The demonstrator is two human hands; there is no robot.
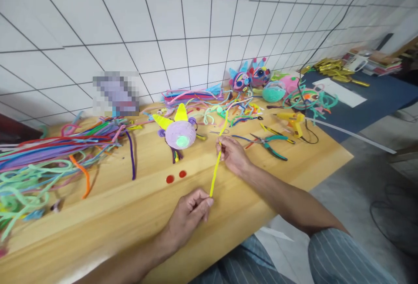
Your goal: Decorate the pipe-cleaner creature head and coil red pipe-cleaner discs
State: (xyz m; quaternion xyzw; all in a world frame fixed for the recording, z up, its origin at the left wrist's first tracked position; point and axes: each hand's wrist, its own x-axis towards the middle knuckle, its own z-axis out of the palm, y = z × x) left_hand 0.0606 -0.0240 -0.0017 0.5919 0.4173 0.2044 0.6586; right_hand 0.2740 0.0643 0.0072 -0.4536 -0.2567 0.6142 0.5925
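A yellow pipe cleaner [214, 174] is stretched between my two hands above the wooden table. My left hand [189, 214] pinches its lower end between thumb and fingers. Farther up, my right hand [232, 153] is closed on it, and the free end sticks out beyond the fingers. Behind my hands sits a round lilac craft figure [173, 134] with yellow pointed ears, purple curls at its sides and a mint-green disc on its front. Two small red discs [176, 176] lie on the table in front of the figure.
Bundled pipe cleaners [65, 145] spread across the left side. Teal-handled pliers [272, 145] and a yellow glue gun [292, 123] with a cord lie at right. Finished craft figures [250, 77] stand by the tiled wall. A dark blue table [375, 92] adjoins at far right.
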